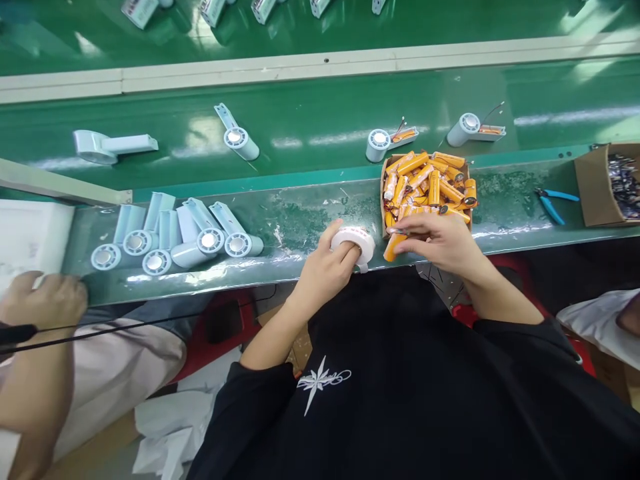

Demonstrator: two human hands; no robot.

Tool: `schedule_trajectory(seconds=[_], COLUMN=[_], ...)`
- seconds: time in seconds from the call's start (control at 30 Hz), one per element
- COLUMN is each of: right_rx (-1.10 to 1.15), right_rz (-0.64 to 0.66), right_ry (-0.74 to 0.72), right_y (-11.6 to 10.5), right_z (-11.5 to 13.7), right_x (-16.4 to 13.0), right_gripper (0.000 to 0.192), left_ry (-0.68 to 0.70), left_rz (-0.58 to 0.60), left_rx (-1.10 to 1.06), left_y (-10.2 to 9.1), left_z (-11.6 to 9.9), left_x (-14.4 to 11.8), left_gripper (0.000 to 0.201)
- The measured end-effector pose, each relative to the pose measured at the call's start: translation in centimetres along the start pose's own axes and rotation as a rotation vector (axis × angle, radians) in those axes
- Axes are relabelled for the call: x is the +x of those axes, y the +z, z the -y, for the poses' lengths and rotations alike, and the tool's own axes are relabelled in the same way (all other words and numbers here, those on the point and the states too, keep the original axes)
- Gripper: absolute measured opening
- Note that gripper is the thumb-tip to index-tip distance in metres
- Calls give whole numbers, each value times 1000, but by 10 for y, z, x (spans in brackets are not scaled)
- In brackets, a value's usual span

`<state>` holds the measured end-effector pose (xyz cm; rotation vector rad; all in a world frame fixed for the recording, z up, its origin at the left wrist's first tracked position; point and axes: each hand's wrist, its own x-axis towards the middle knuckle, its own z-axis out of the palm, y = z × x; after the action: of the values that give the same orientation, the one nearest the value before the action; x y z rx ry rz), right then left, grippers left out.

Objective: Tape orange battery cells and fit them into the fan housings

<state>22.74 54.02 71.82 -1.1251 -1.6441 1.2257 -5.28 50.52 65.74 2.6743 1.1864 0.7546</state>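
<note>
Black sleeves framing the bench, I am gripping a tape roll [356, 245] in my left hand [327, 267] while my right hand [440, 241] is pinching an orange battery [393, 247] at the bench edge, before the battery box [383, 175]. Light, stiff, probably slick; best held mid-body.

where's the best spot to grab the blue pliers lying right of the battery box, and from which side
Take the blue pliers by their two handles, probably from above. They lie flat on the bench ledge, handles splayed apart and clear of the battery box and the cardboard box, so fingers can likely close round both handles.
</note>
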Motion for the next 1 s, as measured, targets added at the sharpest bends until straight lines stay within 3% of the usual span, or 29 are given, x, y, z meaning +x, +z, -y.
schedule_trajectory(seconds=[0.1,0.23,0.3,0.4,0.53,0.6,0.67,0.73,0.8,0.83,0.9,1.0], right_rx=[-219,-254,-193,40,286,296,304,323,298,273,242,288], right_rz=[92,101,8,-238,-545,-605,-560,-482,-458,-471,-516,-434], right_ry=[-113,-90,-40,2,-75,-77,-57,-73,-110,-123,-136,-85], right_y=[9,13,8,5,41,64,72,56,24,8,-12,0], right_z=[-2,-5,-9,-18,-33,-39,-41,-38,-32,-28,-20,-13], right_x=[2,7,9,12,8,5,5,8,13,14,11,-3], right_gripper=[22,24,23,32,51,62,70,71,67,64,62,70], left_ry=[26,26,17,-28,-77,-130,-140,-8,158,172,6,-309], left_rz=[-10,2,4,-45,-115,-106,-107,-112,-60,-8,122,241], left_rx=[-7,-1,12,53,123,95,65,21,-43,-54,20,173], left_y=[2,5,6,6,5,5,4,3,2,2,2,2], left_z=[-4,-11,-17,-25,-28,-33,-46,-65,-74,-71,-49,4], left_x=[4,8,8,9,15,18,14,4,-10,-17,-24,-22], left_gripper=[36,38,35,28,26,27,27,22,20,19,18,25])
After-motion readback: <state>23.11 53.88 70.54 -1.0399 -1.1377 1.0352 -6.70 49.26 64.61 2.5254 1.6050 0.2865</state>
